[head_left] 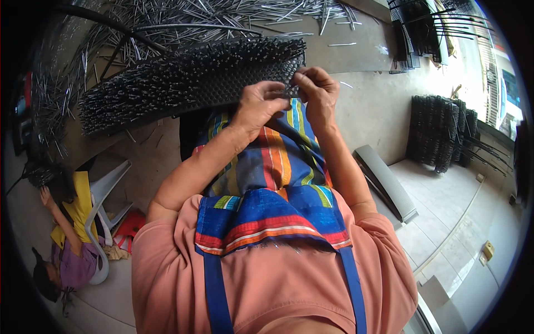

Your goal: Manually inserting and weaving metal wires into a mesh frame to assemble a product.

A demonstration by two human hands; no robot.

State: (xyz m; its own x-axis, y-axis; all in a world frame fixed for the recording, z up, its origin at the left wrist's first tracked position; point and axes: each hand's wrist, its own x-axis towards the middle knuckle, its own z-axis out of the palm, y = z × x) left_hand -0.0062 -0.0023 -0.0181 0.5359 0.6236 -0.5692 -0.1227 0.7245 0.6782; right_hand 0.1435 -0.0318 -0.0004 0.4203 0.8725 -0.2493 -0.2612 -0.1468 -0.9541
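Observation:
A long black panel with honeycomb-like holes lies crosswise in front of me, its near edge by my lap. Many thin dark rods stand upright in its left and far parts, while bare holes show toward the right. Over the near right part of the panel is my left hand, fingers curved and thumb apart from them, with nothing visible in between. At the panel's right end, my right hand has thumb and fingertips pinched together. Whatever they may hold is too small or hidden to name.
Loose metallic rods lie scattered beyond the panel. Dark bundled stacks stand at the right, near a grey curved piece. At the left, another person sits by a pale chair. A striped apron covers my lap.

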